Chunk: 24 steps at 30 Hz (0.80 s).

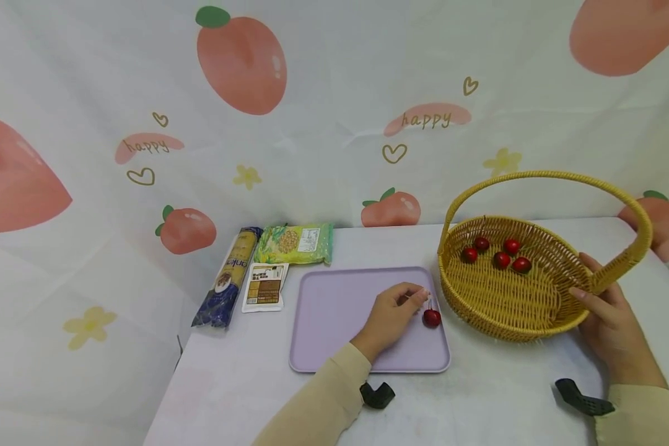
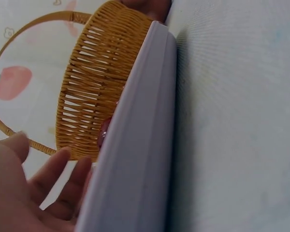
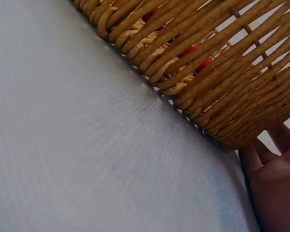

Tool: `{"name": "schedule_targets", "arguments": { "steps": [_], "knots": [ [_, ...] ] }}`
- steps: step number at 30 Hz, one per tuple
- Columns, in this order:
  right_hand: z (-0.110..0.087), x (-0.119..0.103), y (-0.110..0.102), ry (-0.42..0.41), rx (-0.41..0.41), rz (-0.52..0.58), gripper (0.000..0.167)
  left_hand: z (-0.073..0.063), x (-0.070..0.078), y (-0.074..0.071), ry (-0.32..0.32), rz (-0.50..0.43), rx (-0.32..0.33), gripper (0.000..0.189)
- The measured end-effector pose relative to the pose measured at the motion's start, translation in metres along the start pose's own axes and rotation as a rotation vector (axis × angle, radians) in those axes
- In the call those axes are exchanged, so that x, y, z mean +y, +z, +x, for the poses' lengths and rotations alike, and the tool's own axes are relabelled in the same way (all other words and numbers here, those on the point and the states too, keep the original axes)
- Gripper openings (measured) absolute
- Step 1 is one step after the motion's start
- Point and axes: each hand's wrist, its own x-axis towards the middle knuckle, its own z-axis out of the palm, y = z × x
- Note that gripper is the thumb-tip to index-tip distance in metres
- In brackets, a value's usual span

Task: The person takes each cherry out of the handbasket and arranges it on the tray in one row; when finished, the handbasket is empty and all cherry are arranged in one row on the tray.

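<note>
My left hand is over the right part of a lilac tray, its fingertips beside the stem of a dark red cherry. In the left wrist view, the thumb and fingers stand apart, and the tray's rim partly hides a cherry. A yellow-brown wicker basket with a tall handle stands right of the tray. Several red cherries lie inside it, towards the back left. My right hand grips the basket's right side by the handle's base, thumb over the rim.
Left of the tray lie a long blue-and-gold packet, a green-yellow bag and a small brown-and-white pouch. A white cloth covers the table. Behind it hangs a fruit-print curtain.
</note>
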Motion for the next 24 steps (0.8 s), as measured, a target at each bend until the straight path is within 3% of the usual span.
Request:
{"name": "schedule_targets", "arguments": {
  "steps": [6,15,20,24],
  "knots": [
    [0.0,0.001,-0.002,0.01,0.003,-0.01,0.066,0.002,0.007,-0.002,0.008,-0.14,0.0,0.042],
    [-0.002,0.002,-0.001,0.016,0.015,-0.05,0.066,0.008,0.035,-0.001,0.048,-0.27,-0.154,0.075],
    [-0.002,0.001,-0.001,-0.007,-0.008,-0.022,0.065,0.019,0.059,0.005,0.112,-0.346,-0.229,0.079],
    [-0.001,0.0,-0.001,0.009,-0.009,-0.02,0.066,0.033,0.073,0.016,0.108,-0.396,-0.275,0.079]
  ]
}}
